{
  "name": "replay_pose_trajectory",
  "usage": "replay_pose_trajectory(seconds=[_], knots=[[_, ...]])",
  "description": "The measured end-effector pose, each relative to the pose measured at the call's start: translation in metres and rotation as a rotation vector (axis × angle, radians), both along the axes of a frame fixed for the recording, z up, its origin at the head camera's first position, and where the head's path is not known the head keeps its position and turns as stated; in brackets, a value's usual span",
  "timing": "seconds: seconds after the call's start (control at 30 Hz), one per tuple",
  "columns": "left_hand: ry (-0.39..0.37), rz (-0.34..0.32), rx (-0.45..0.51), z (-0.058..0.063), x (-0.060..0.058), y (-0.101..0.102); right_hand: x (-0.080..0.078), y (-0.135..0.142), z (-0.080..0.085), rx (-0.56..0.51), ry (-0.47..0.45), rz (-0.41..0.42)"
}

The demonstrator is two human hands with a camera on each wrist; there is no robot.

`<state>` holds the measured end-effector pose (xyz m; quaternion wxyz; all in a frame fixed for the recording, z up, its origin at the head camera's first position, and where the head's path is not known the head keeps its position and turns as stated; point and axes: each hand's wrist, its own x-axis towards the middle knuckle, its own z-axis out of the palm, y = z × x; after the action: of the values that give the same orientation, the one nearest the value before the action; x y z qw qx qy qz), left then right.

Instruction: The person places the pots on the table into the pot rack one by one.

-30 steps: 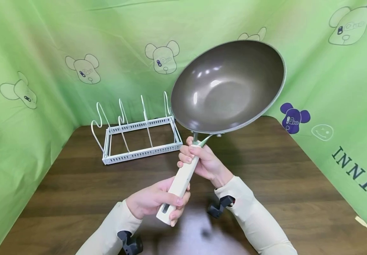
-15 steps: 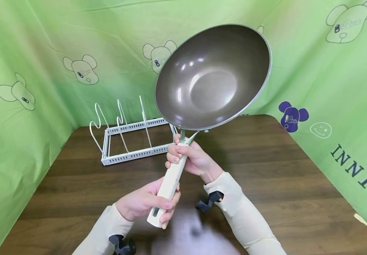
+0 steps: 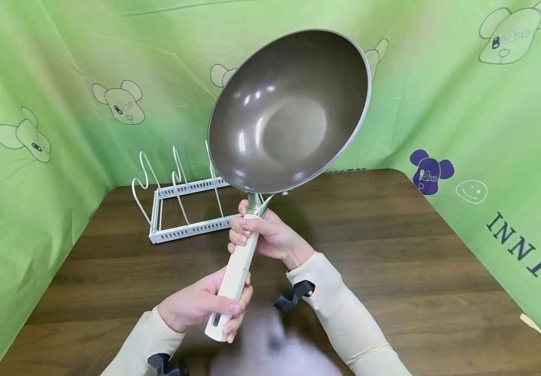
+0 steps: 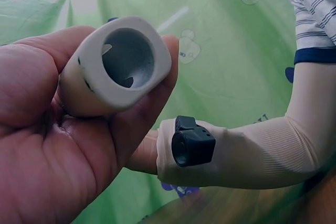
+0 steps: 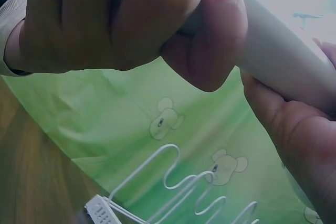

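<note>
Rack: a white wire frame (image 3: 190, 230) standing on the wooden tabletop (image 3: 392, 261), between 9 and 10 o'clock from the right hand (image 3: 275, 237). Its far end is hidden from the head view by the pan (image 3: 289, 112), so a dip that way could snag the rim or shove the frame; whether they touch cannot be told.
Left hand: at 7 o'clock from the right hand, thumb and fingers wrapped round the butt of the handle (image 3: 236, 271). Gripping so close to the end, it could slip off if the pan tugs forward.
Handle: cream, sloping from 7 toward 1 o'clock. Smooth sides might let it roll in the grip, tipping the bowl.
Right hand: fingers and thumb curled round the handle just below the green neck (image 3: 251, 201). It likely bears most of the weight; a tired wrist would let the pan drop.
Pan: raised at 12 o'clock above the tabletop, hollow toward the person, probably front-heavy.
Pale mouse prints: at 10 and 11 o'clock on the curtain (image 3: 73, 31), faint lettering, perhaps "Qoo".
Handle and pan marking: no readable brand.
Purple mouse print (image 3: 427, 172): between 2 and 3 o'clock, small white lettering, again perhaps "Qoo".
Dark capitals (image 3: 529, 256): at 3 o'clock, "INNIU", running to the frame edge, possibly cut off.
</note>
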<state>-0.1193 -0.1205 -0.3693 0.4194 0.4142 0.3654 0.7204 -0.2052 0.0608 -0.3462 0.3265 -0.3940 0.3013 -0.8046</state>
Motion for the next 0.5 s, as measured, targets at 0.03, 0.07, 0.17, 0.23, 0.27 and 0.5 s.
replay_pose_trajectory(seconds=[0.03, 0.07, 0.17, 0.23, 0.27, 0.5], knots=[[-0.004, -0.001, 0.003, -0.001, 0.0, -0.001, 0.0, -0.002, 0.0, 0.001, 0.001, 0.004], [-0.002, -0.001, 0.008, -0.002, 0.0, -0.003, -0.001, -0.003, -0.001, 0.004, 0.002, 0.006], [0.012, 0.001, 0.027, -0.005, 0.001, -0.006, -0.001, -0.008, -0.002, 0.015, -0.002, 0.009], [0.022, 0.005, 0.039, -0.008, 0.001, -0.009, -0.001, -0.011, -0.004, 0.024, -0.01, 0.015], [0.03, 0.007, 0.047, -0.01, 0.001, -0.01, -0.001, -0.013, -0.004, 0.029, -0.015, 0.019], [0.029, 0.014, 0.081, -0.021, 0.003, -0.019, -0.002, -0.025, -0.007, 0.064, -0.029, 0.054]])
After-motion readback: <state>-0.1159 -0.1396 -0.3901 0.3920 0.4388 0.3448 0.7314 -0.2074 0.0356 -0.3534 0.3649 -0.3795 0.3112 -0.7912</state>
